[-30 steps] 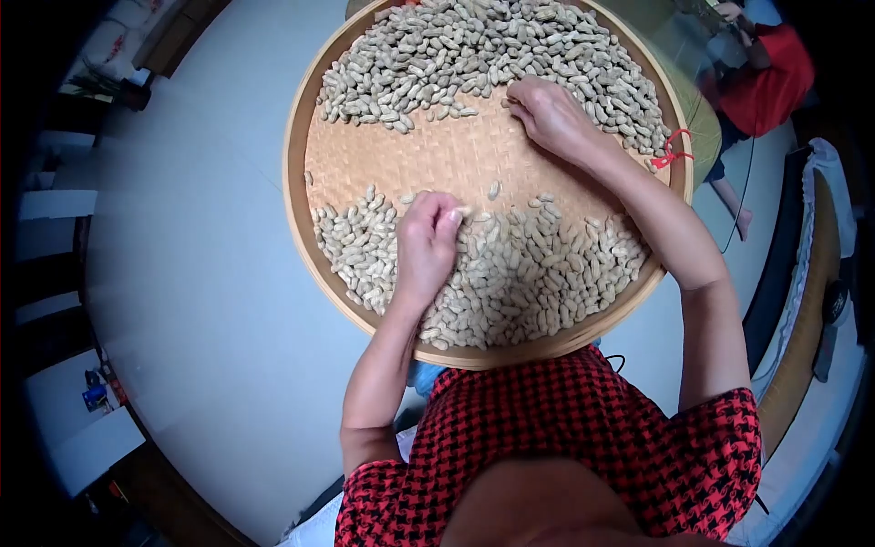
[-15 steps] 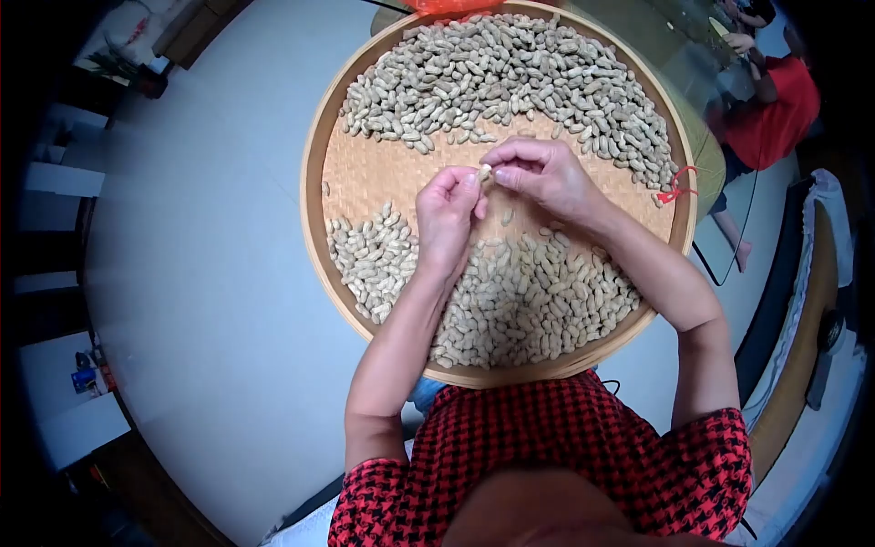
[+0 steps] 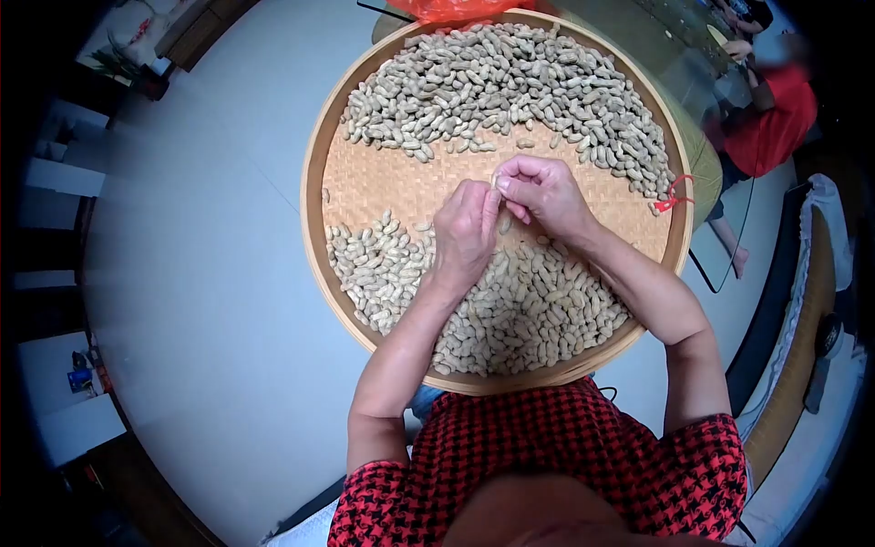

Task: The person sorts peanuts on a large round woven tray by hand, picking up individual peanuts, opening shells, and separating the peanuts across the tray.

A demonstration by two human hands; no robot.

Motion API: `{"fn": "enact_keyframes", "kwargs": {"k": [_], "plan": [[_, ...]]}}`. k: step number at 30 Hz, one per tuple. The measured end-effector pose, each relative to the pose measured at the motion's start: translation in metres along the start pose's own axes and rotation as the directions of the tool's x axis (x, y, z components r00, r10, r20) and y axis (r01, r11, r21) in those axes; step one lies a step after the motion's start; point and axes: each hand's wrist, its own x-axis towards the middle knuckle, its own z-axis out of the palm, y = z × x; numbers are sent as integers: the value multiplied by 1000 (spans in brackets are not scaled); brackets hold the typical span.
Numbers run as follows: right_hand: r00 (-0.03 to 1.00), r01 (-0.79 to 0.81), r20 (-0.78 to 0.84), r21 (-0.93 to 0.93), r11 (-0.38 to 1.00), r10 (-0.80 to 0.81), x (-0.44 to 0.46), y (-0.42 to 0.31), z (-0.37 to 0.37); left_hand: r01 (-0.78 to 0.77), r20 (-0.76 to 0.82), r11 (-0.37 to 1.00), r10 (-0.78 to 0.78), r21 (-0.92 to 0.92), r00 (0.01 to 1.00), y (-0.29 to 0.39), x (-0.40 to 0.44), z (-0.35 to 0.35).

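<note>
Over the middle of a round woven bamboo tray point(image 3: 383, 178), my left hand point(image 3: 467, 228) and my right hand point(image 3: 549, 196) meet fingertip to fingertip. Both are closed in a pinch on one peanut point(image 3: 495, 180), mostly hidden by the fingers. Unshelled peanuts form a large pile point(image 3: 510, 77) along the tray's far side. A second pile of peanuts point(image 3: 529, 305) lies on the near side under my wrists, spreading to the left. Bare weave shows between the two piles.
A red plastic bag point(image 3: 460, 9) touches the tray's far rim. Red string point(image 3: 674, 193) is tied at the right rim. Another person in a red shirt point(image 3: 784, 118) sits at the upper right. A bench-like seat point(image 3: 802, 310) stands on the right.
Both hands have shifted slightly right and toward me, and the left hand has turned so its back shows more. The peanut between the fingertips is now more covered.
</note>
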Motion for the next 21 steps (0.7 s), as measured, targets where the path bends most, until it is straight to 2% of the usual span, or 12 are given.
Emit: {"fn": "enact_keyframes", "kwargs": {"k": [2, 3, 4, 5, 7, 8, 10, 11, 14, 16, 17, 21], "plan": [[1000, -13, 4, 20, 1000, 13, 0, 2, 3, 24, 16, 1000, -24, 12, 1000, 4, 1, 0], [1000, 11, -6, 50, 999, -11, 0, 5, 5, 165, 14, 958, -166, -235, 986, 7, 1, 2], [999, 37, -16, 80, 996, -35, 0, 5, 7, 286, 47, 837, -299, -466, 953, 9, 2, 3], [999, 36, -13, 78, 996, -35, -1, 4, 8, 286, 43, 837, -301, -466, 953, 7, 2, 1], [1000, 6, -7, 93, 996, -5, -2, 0, 8, 504, 221, 605, -481, -616, 848, 0, 3, -2], [1000, 6, -7, 91, 996, -6, -1, 1, 8, 503, 220, 605, -480, -618, 849, 0, 4, -1], [999, 20, 24, 197, 980, -25, 1, 5, 5, 478, 273, 405, -468, -779, 841, -1, 5, 1], [999, 21, 25, 196, 980, -26, 2, 7, 5, 477, 272, 406, -467, -780, 842, -1, 4, 1], [1000, 5, 24, 269, 963, -12, 3, 8, 6, 460, 232, 528, -441, -714, 867, -1, 3, -2], [999, -11, 39, 277, 961, 0, 1, 6, 8, 432, 114, 738, -441, -519, 890, 2, 3, -3], [999, -11, 51, 345, 939, -7, 2, 9, 9, 414, 97, 753, -428, -511, 898, 9, 5, -5], [999, -24, 36, 367, 930, 12, -1, 7, 12, 340, 25, 818, -372, -465, 928, 13, 3, -2]]}}
